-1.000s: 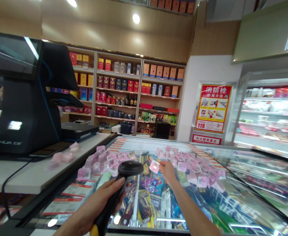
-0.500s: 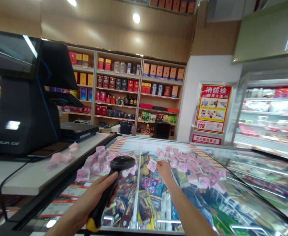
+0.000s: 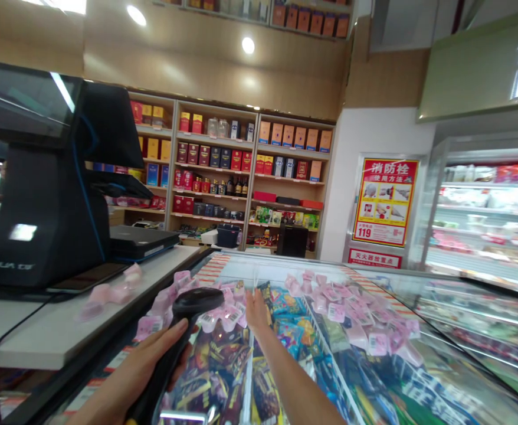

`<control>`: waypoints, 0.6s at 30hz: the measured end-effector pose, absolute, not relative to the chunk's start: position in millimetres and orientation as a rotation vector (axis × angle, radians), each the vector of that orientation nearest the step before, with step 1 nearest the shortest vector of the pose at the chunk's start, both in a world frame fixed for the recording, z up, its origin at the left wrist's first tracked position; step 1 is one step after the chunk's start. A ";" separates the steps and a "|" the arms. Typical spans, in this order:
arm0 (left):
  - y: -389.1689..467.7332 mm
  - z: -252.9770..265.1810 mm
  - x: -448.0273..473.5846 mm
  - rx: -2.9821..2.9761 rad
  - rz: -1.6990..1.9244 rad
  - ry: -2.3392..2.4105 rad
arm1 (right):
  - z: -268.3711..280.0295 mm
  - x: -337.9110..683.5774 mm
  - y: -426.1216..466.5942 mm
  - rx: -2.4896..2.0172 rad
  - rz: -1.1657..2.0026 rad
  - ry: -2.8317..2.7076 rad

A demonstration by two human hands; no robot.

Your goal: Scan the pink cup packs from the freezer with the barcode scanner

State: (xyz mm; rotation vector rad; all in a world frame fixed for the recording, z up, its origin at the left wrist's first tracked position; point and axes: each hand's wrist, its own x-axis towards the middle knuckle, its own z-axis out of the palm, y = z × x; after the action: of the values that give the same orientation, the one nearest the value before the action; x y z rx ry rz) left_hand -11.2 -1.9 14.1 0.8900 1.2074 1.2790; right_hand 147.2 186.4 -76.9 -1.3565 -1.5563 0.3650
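My left hand (image 3: 164, 348) is closed around the handle of a black barcode scanner (image 3: 198, 300), its head over the left group of pink cups. Beside that group, my right hand (image 3: 256, 313) reaches over the glass with fingers stretched upward, and no cup shows plainly in it. A pink cup with a barcode label (image 3: 240, 309) lies just left of its fingers. Several more pink cups (image 3: 154, 304) lie scattered to the left, partly hidden by the scanner. Another group of pink cups (image 3: 356, 316) spreads to the right of my right hand.
Colourful packets (image 3: 212, 369) lie beneath the freezer's glass top. On the left, a white counter (image 3: 33, 336) carries a black checkout terminal (image 3: 42, 206) and a few pink cups (image 3: 108, 292). Shelves of boxes (image 3: 215, 156) stand behind; a red poster (image 3: 385, 200) hangs on the wall.
My right hand has moved left from the middle of the glass to the left group; the labelled pink cup no longer shows in its fingers. The scanner has shifted left and slightly down.
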 end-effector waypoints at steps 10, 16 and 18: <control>9.3 6.9 -25.1 0.861 1.251 1.183 | -79.0 98.5 207.1 -1.215 0.636 -1.593; 21.5 7.3 -9.9 0.991 1.159 1.226 | -57.1 161.7 222.3 -1.328 0.237 -1.621; 27.5 5.7 -4.5 1.038 1.155 1.216 | -47.1 199.2 233.8 -1.564 0.056 -1.619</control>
State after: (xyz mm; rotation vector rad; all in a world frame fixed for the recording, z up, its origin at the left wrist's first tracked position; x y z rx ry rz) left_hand -4.5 27.5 5.7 1.0381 1.2164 1.1548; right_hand 199.2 233.8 -47.1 -1.5642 -1.6190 0.0565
